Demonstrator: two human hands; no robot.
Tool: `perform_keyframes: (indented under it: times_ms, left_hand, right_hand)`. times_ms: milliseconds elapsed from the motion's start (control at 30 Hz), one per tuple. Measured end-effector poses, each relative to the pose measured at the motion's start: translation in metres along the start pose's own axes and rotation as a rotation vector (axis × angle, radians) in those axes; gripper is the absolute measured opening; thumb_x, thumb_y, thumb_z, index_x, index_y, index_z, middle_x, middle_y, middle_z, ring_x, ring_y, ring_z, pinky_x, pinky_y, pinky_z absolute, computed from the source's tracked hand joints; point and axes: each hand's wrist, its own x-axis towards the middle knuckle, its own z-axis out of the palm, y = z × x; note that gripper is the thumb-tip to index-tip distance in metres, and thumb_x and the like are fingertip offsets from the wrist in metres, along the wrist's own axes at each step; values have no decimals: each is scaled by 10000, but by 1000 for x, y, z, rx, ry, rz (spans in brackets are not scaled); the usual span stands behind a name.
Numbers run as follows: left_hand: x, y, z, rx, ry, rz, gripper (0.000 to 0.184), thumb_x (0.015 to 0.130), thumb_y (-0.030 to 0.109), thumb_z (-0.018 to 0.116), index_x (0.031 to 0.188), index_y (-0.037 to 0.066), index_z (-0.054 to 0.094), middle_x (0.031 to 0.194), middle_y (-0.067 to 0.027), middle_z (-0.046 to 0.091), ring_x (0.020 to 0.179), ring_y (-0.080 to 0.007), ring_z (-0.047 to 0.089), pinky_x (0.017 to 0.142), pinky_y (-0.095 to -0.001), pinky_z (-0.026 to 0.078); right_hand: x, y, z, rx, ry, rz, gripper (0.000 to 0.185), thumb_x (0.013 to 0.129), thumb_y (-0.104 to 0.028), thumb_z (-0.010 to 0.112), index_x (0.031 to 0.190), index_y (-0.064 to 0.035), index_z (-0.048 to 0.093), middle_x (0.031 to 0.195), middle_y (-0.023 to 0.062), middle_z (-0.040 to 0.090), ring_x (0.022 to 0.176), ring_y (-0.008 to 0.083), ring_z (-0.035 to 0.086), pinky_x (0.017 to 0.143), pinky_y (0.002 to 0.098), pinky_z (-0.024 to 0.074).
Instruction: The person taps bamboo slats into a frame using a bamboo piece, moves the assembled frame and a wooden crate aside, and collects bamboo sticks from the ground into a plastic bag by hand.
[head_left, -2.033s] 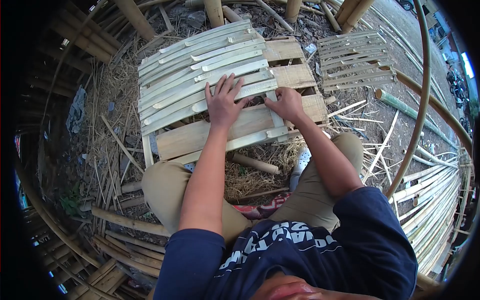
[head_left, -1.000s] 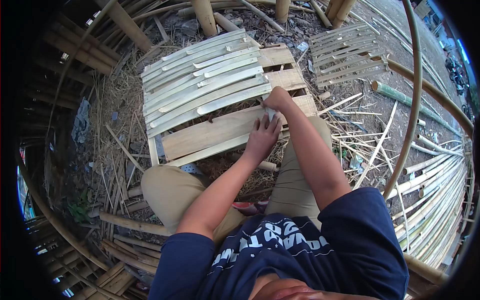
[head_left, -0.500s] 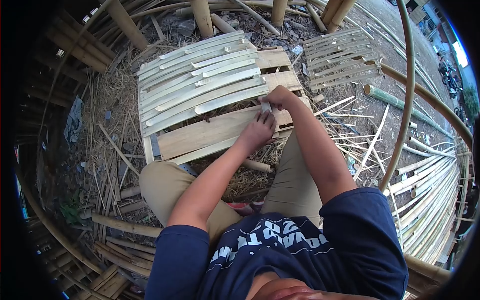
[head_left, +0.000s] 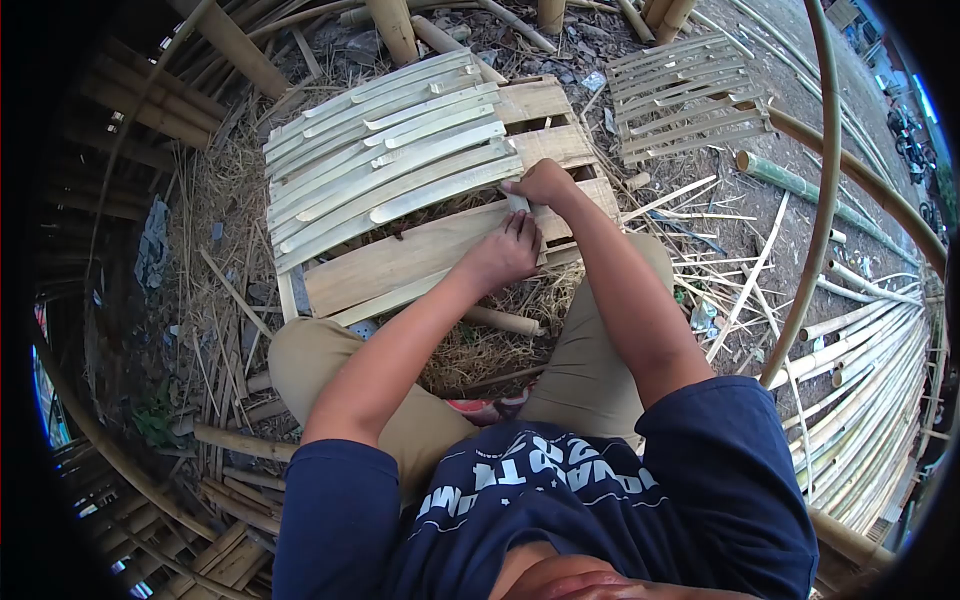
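Note:
In front of me lies a slatted bamboo panel (head_left: 390,170), its pale strips set side by side across side rails. Near its right edge, my right hand (head_left: 548,187) is closed, thumb toward the end of a strip. Between my hands is a small flat greyish piece (head_left: 517,202); whether it is metal or bamboo I cannot tell. The bent fingers of my left hand (head_left: 507,250) press on its near end, over a wide wooden board (head_left: 410,250) under the panel. What sits inside my right fist is hidden.
A smaller slatted panel (head_left: 690,95) lies at the back right. Beyond it are a green bamboo pole (head_left: 800,180) and a pile of long poles (head_left: 860,400). Loose splints (head_left: 690,235) litter the ground. A curved pole (head_left: 825,200) rises on the right.
The view has shifted slightly, so the panel appears a little further left and higher. Both hands stay at the same spot on the panel, with the small piece still between them.

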Motion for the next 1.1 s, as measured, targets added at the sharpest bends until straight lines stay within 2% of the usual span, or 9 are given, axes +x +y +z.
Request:
perform_keyframes:
  times_ms: [200, 300, 400, 467, 567, 767, 800, 933, 1100]
  left_hand:
    - [4, -8, -8, 25, 184, 28, 386, 850, 212, 653, 1082, -97, 643, 1090, -254, 692, 994, -371, 722, 914, -425, 591]
    - [16, -24, -68, -385, -267, -64, 449, 819, 329, 746, 1089, -25, 683, 1091, -166, 717, 926, -327, 725, 830, -402, 593]
    - [18, -55, -88, -540, -330, -425, 470, 821, 362, 773, 1155, 47, 674, 1119, -135, 708, 938, -324, 702, 822, -390, 564]
    - [3, -83, -62, -489, 197, -620, 409, 822, 318, 759, 1130, 57, 695, 1080, -137, 715, 925, -332, 702, 826, -402, 559]
    - [-22, -119, -54, -238, -21, -776, 658, 839, 373, 753, 1396, 83, 554, 1446, -166, 545, 1342, -353, 508, 1094, -480, 431]
    - [-39, -132, -99, -246, -753, -717, 944, 845, 549, 726, 1593, 139, 322, 1694, -98, 187, 1546, -317, 223, 1250, -592, 139]
    - [-30, -129, -128, -378, -841, -776, 984, 832, 584, 723, 1606, 153, 296, 1690, -146, 188, 1562, -335, 174, 1241, -616, 4]
    - [-42, -112, -176, -448, -716, -885, 891, 892, 523, 690, 1602, 158, 294, 1674, -108, 249, 1551, -328, 206, 1217, -691, 25]
    - [-55, -129, -128, -202, -724, -779, 868, 892, 490, 699, 1573, 103, 325, 1619, -113, 361, 1538, -323, 247, 1165, -772, 3]
  right_hand:
    - [-25, -13, -10, 23, 22, 21, 687, 748, -593, 815, 1047, 21, 746, 1085, 230, 739, 1046, 347, 721, 889, 422, 569]
    - [-50, -29, -8, -11, 75, 46, 652, 749, -553, 828, 1067, 9, 744, 1099, 210, 741, 1050, 340, 721, 878, 418, 578]
    - [-46, -23, 2, -25, 124, -25, 715, 690, -603, 847, 1012, 27, 748, 1046, 238, 741, 995, 365, 728, 830, 427, 581]
    - [-46, -26, 1, -41, 139, -8, 708, 691, -600, 848, 1012, 24, 751, 1053, 239, 741, 989, 365, 728, 815, 428, 583]
    - [-47, -24, -19, -118, 65, -78, 679, 718, -576, 845, 1009, 29, 746, 1001, 218, 752, 906, 340, 745, 777, 419, 588]
    - [-36, -46, -62, -113, -235, 19, 576, 876, -548, 710, 1093, -16, 751, 1024, 183, 763, 906, 269, 758, 834, 431, 581]
    - [-22, -48, -76, -60, -163, 21, 587, 900, -567, 668, 1083, -15, 755, 1025, 189, 761, 925, 283, 754, 846, 432, 577]
    - [42, -58, -93, -15, 148, -117, 885, 925, -747, 481, 953, 97, 745, 1013, 294, 727, 977, 415, 719, 905, 479, 546]
    - [76, -61, -35, -70, 151, -44, 853, 826, -794, 578, 1170, -28, 726, 1122, 180, 745, 1148, 340, 672, 1067, 525, 410]
